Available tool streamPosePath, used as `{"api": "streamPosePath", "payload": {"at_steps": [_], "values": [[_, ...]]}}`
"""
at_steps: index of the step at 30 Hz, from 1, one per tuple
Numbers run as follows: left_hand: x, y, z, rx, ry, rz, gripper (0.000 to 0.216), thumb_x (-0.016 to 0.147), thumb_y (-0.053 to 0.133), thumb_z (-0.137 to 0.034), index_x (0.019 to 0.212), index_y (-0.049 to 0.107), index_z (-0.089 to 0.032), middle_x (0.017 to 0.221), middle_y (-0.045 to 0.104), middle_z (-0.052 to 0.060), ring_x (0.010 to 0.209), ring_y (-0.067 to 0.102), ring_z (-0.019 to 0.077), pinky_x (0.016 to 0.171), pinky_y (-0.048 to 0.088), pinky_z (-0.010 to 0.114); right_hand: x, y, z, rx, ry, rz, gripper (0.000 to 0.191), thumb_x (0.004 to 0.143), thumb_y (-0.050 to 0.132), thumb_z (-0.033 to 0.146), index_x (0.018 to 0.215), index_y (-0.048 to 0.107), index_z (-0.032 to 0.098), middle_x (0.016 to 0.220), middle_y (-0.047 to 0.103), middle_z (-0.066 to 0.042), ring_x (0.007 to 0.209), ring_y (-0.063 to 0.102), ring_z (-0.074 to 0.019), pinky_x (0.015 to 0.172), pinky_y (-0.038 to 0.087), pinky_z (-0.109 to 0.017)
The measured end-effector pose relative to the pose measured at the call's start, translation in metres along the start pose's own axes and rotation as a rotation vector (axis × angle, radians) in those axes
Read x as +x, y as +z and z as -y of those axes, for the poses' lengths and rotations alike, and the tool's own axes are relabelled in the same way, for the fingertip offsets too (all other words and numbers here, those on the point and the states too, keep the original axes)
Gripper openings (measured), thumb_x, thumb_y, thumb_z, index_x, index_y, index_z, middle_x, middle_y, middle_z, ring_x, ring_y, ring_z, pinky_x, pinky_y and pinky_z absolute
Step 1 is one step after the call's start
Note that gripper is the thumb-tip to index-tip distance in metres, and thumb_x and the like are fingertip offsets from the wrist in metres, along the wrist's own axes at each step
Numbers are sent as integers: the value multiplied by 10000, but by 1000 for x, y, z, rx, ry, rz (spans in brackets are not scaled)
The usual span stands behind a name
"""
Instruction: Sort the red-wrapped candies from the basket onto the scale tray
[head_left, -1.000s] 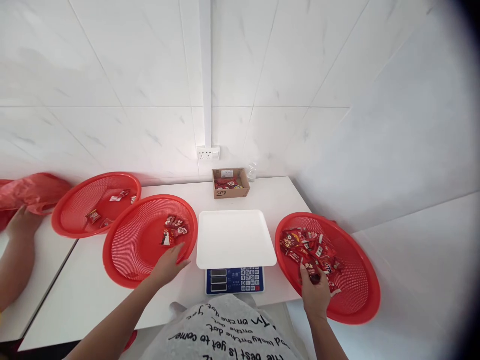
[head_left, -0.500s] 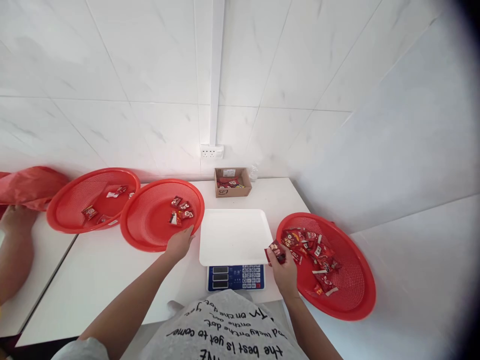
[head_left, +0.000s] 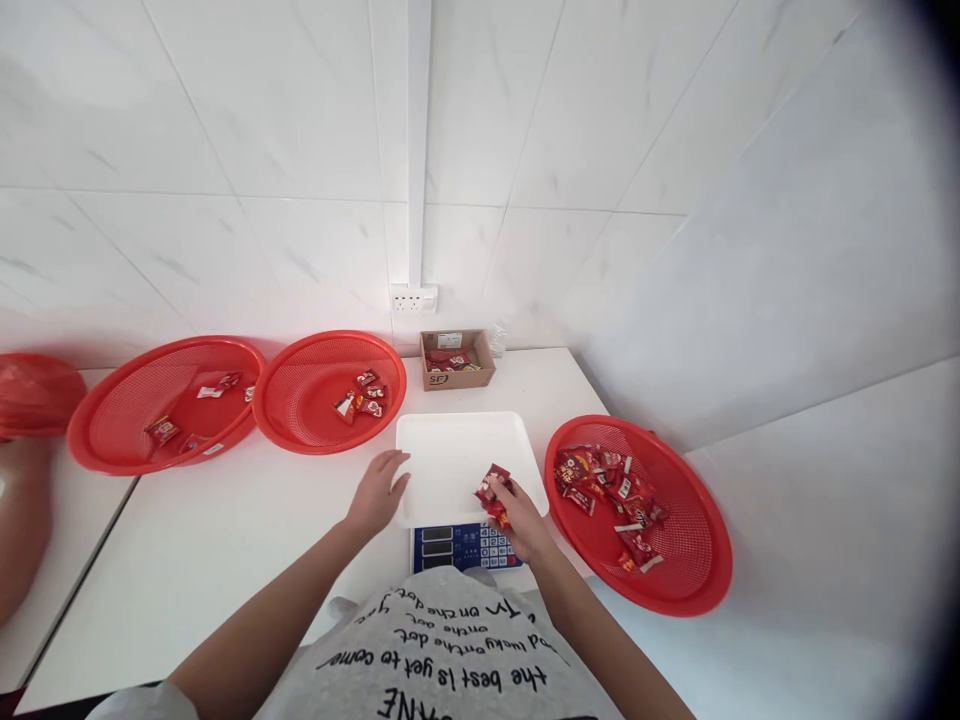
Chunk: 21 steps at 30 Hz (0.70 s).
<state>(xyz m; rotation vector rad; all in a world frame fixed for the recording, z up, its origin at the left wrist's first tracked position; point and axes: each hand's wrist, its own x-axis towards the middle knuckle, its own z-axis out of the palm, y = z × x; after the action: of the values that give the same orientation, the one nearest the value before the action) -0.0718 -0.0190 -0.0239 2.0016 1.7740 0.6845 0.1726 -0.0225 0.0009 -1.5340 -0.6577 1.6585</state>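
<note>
Now: left hand (head_left: 379,492), fingers loosely spread, sits at the tray's (head_left: 450,450) left edge and could skew a reading; right hand (head_left: 517,520) pinches packets (head_left: 493,485) over the tray, one may slip; left basket (head_left: 127,405) and middle basket (head_left: 300,400) hold few, box (head_left: 457,380) some, right basket (head_left: 690,540) a heap.

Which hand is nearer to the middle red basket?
Left. The left hand lies just in front of the basket; the right hand holds packets over the tray, farther right.
</note>
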Motion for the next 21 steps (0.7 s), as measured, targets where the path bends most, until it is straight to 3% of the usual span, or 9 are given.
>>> {"api": "streamPosePath", "payload": {"at_steps": [4,8,15,21], "values": [[-20,16,-23,-88,10,120,319,871,417,-278,1157,547,-221,1245,548,72,1185,464,198,1024,381,395,11,6,5,47,-11,23,285,723,637,449,911,573,244,851,619,-10,654,591,-112,472,447,-181],[-32,16,-27,-114,-14,192,307,862,435,-260,1136,569,-225,1248,552,64,1199,455,203,1027,381,401,15,0,2,32,8,-6,306,730,638,372,1001,567,250,878,613,-25,647,593,-116,479,467,-201],[-41,13,-26,-114,-43,218,284,851,451,-248,1093,598,-232,1212,579,52,1191,468,206,1022,390,405,16,1,-5,-40,25,23,358,694,658,309,1038,580,246,808,607,-14,670,591,-132,482,485,-205],[-45,15,-27,-131,-21,196,270,852,453,-252,1071,610,-239,1186,592,50,1180,477,207,1017,397,403,21,4,-6,-31,-4,2,350,749,610,346,1086,573,257,945,626,-35,758,608,-154,533,531,-255]]}}
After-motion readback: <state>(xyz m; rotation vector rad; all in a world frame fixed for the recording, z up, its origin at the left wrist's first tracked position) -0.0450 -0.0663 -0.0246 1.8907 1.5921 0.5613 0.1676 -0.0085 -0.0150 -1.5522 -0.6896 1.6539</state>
